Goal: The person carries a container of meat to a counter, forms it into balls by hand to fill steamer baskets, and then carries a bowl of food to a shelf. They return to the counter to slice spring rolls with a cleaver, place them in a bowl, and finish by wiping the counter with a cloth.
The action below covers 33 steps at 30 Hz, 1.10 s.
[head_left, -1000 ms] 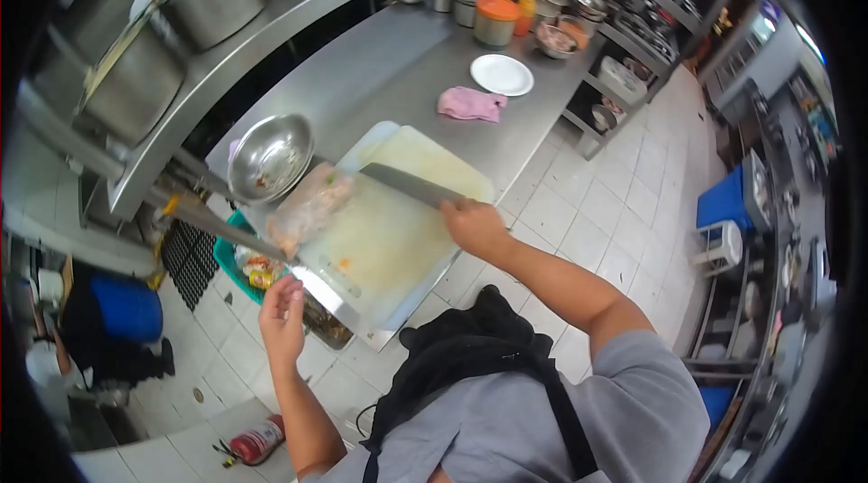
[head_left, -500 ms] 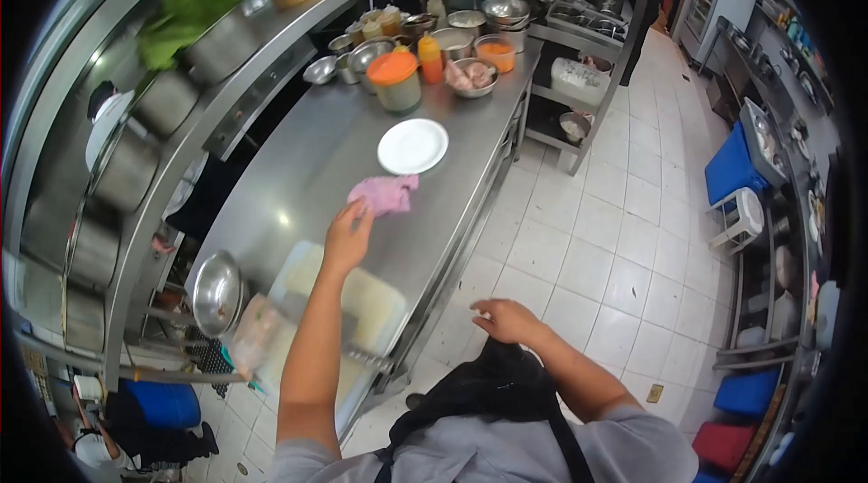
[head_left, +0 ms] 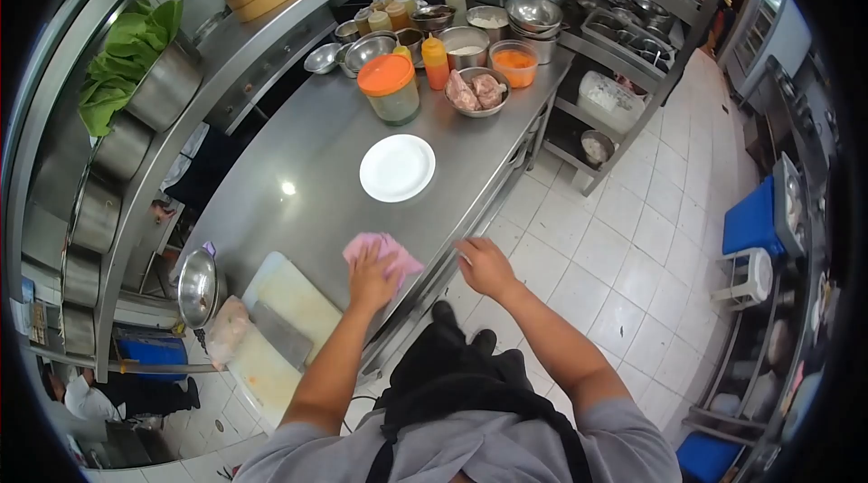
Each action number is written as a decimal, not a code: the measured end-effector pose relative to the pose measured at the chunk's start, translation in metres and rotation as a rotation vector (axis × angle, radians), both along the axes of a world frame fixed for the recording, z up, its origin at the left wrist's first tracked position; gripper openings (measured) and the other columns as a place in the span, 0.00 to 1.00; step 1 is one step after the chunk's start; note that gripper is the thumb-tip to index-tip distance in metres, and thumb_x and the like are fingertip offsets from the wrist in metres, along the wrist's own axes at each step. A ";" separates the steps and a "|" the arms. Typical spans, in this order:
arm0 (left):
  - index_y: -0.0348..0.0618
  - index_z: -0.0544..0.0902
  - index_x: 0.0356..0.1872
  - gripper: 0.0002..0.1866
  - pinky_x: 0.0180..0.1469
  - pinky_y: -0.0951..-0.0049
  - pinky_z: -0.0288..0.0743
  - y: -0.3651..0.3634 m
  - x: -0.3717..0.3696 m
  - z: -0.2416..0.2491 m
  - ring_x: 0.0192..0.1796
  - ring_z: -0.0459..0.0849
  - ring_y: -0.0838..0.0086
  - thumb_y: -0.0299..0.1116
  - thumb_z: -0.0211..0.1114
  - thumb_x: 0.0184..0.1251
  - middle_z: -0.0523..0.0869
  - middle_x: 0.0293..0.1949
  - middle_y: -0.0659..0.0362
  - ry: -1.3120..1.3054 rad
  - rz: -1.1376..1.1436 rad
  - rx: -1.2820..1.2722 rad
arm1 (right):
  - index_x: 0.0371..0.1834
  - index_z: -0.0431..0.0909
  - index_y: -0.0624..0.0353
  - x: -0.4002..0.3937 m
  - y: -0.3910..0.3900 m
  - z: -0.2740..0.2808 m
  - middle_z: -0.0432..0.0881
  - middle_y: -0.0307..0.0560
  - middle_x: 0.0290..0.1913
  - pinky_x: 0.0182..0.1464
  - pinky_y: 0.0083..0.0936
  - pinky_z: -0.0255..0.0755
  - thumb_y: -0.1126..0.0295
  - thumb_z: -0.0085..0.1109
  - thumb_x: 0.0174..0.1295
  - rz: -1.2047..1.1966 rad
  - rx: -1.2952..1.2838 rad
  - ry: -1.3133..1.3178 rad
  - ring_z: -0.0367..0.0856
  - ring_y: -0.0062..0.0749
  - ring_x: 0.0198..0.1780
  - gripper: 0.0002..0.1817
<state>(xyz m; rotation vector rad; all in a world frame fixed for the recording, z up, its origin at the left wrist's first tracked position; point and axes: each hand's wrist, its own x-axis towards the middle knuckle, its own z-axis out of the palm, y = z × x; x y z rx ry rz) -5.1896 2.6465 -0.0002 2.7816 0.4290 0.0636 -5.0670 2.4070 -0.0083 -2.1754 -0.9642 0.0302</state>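
My left hand [head_left: 372, 277] lies on a pink cloth [head_left: 400, 257], its fingers spread and pressing it to the steel table [head_left: 298, 157]. My right hand [head_left: 485, 266] hangs just off the table's right edge with its fingers curled; what they hold, if anything, is hidden. Beyond the cloth a white plate [head_left: 398, 168] rests on the table. Nearer me, to the left, is a cutting board [head_left: 294, 293] with a cleaver [head_left: 282, 335] on it. Raw meat in a plastic bag [head_left: 228, 331] sits at the board's left side, beside a steel bowl [head_left: 197, 288].
At the table's far end stand an orange-lidded container [head_left: 387, 89], a sauce bottle [head_left: 435, 63], a bowl of meat [head_left: 476, 92] and several more containers. A shelf with leafy greens [head_left: 131, 58] and pots runs along the left. Another person [head_left: 95, 400] is at lower left.
My left hand and the pink cloth have moved toward me, nearer the table's right edge, and the fingers now lie flat on the cloth. My right hand has moved forward. The view has shifted.
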 end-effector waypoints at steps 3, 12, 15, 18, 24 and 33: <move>0.59 0.77 0.63 0.27 0.74 0.47 0.47 -0.002 -0.009 0.005 0.76 0.56 0.52 0.50 0.61 0.62 0.62 0.73 0.51 0.075 0.094 -0.014 | 0.57 0.77 0.51 0.053 0.068 -0.001 0.76 0.51 0.60 0.60 0.40 0.67 0.67 0.59 0.59 0.035 -0.022 -0.201 0.73 0.48 0.58 0.20; 0.57 0.64 0.73 0.36 0.75 0.44 0.40 0.110 0.054 -0.011 0.78 0.47 0.47 0.57 0.54 0.65 0.54 0.76 0.48 0.095 0.651 -0.096 | 0.67 0.70 0.45 0.149 0.122 -0.011 0.69 0.45 0.68 0.68 0.55 0.55 0.43 0.51 0.64 0.210 -0.472 -0.486 0.62 0.42 0.70 0.31; 0.50 0.58 0.75 0.42 0.75 0.45 0.39 0.163 0.090 -0.030 0.78 0.45 0.48 0.57 0.57 0.62 0.51 0.76 0.44 -0.062 0.737 0.025 | 0.64 0.72 0.47 0.169 0.100 -0.008 0.71 0.46 0.67 0.66 0.58 0.59 0.43 0.53 0.62 0.163 -0.466 -0.453 0.64 0.42 0.70 0.31; 0.48 0.54 0.76 0.47 0.76 0.47 0.38 0.212 0.132 -0.044 0.78 0.44 0.46 0.56 0.61 0.56 0.46 0.77 0.44 -0.231 0.875 0.022 | 0.63 0.73 0.49 0.186 0.074 -0.005 0.72 0.47 0.66 0.64 0.55 0.63 0.48 0.58 0.60 0.037 -0.499 -0.395 0.65 0.45 0.70 0.29; 0.51 0.64 0.71 0.40 0.76 0.48 0.32 0.281 0.245 -0.032 0.78 0.42 0.46 0.57 0.57 0.58 0.48 0.77 0.44 -0.034 0.814 -0.017 | 0.62 0.73 0.53 0.203 0.049 -0.006 0.71 0.52 0.66 0.64 0.45 0.66 0.61 0.64 0.58 0.105 -0.369 -0.316 0.66 0.51 0.68 0.27; 0.52 0.71 0.67 0.31 0.76 0.48 0.40 0.223 0.331 -0.062 0.77 0.52 0.53 0.51 0.55 0.64 0.60 0.74 0.52 -0.136 0.247 0.122 | 0.62 0.72 0.55 0.195 0.046 0.030 0.69 0.56 0.67 0.65 0.47 0.64 0.65 0.64 0.58 0.137 -0.336 -0.308 0.65 0.54 0.69 0.27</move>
